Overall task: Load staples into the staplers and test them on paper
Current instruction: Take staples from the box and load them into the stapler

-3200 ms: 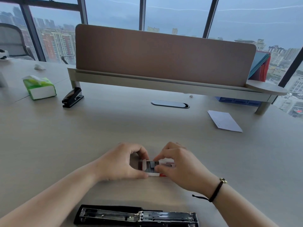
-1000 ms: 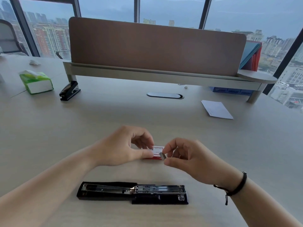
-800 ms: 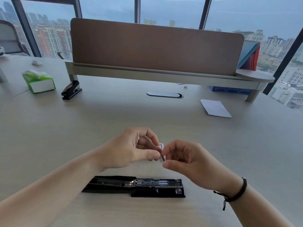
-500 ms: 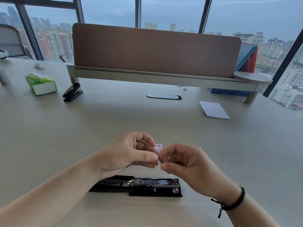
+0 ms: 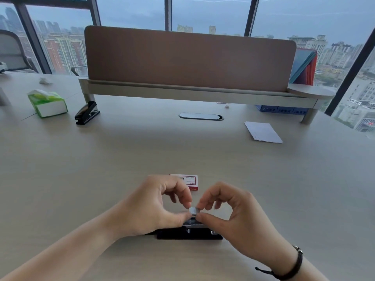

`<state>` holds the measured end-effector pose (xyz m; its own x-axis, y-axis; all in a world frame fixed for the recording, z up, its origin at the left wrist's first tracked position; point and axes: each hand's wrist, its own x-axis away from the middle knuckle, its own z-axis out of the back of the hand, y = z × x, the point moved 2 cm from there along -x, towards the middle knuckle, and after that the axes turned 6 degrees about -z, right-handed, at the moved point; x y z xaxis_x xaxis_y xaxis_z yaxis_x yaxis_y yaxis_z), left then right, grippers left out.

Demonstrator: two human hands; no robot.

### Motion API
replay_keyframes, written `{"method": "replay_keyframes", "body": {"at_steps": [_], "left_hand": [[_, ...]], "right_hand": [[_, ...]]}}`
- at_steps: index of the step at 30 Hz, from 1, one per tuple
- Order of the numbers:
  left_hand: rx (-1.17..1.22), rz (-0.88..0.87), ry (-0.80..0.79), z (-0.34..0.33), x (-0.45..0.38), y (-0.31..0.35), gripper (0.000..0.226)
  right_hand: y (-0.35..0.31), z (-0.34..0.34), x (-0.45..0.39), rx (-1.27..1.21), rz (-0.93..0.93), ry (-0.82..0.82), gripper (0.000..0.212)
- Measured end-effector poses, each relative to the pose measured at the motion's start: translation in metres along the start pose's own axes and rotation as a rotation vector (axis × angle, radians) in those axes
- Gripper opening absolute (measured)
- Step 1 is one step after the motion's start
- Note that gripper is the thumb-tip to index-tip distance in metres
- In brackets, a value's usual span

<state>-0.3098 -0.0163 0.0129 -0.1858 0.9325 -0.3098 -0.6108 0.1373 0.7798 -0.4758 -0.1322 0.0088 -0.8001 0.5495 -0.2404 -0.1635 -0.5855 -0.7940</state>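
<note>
Two staplers (image 5: 189, 233) (image 5: 86, 112); one staple box (image 5: 189, 181); one paper stack (image 5: 263, 132); one tissue pack (image 5: 47, 103).

Person, head view. Two bare forearms, no sleeves visible. Left hand (image 5: 150, 207): nothing worn. Right hand (image 5: 233, 216): a black cord bracelet (image 5: 296, 266) on the wrist, small metal bead on top, loose knotted end trailing.

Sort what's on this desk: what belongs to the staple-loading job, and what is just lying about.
For the job:
staple strip
open stapler
staple box
second stapler
paper

Lying about:
tissue pack
blue tray
folders
</note>
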Motion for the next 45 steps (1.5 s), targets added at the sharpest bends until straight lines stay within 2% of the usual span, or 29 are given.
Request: {"method": "replay_keyframes", "body": {"at_steps": [6,10,14,19,25,34,38,41,43,45], "left_hand": [[-0.207,-0.017,-0.09,-0.008,0.001,0.007,0.018],[-0.224,-0.009,-0.11,-0.007,0.002,0.009,0.014],[-0.205,-0.084,-0.157,-0.008,0.0,0.01,0.008],[-0.255,-0.152,-0.197,-0.011,0.005,0.009,0.012],[-0.283,-0.134,-0.221,-0.012,0.007,0.009,0.017],[-0.347,-0.081,-0.431,-0.019,0.001,0.018,0.041],[-0.381,-0.109,-0.424,-0.017,0.005,0.017,0.041],[-0.391,-0.111,-0.347,-0.012,0.01,0.012,0.051],[-0.392,-0.08,-0.284,-0.003,0.018,0.007,0.066],[-0.439,-0.004,-0.238,0.011,0.029,0.0,0.068]], "right_hand": [[0.002,-0.001,0.003,0.07,-0.001,-0.082,0.024],[0.002,0.0,0.003,0.062,-0.027,-0.101,0.021],[0.003,0.0,0.003,0.054,-0.033,-0.108,0.023],[0.014,-0.001,0.006,0.057,-0.082,-0.096,0.027],[0.024,-0.005,0.008,0.029,-0.143,-0.105,0.035],[0.028,-0.007,0.008,0.01,-0.159,-0.102,0.033],[0.029,-0.007,0.008,0.018,-0.16,-0.099,0.035],[0.03,-0.007,0.008,0.017,-0.163,-0.108,0.035],[0.031,-0.008,0.009,0.03,-0.161,-0.098,0.037],[0.032,-0.008,0.009,0.037,-0.169,-0.093,0.034]]}}
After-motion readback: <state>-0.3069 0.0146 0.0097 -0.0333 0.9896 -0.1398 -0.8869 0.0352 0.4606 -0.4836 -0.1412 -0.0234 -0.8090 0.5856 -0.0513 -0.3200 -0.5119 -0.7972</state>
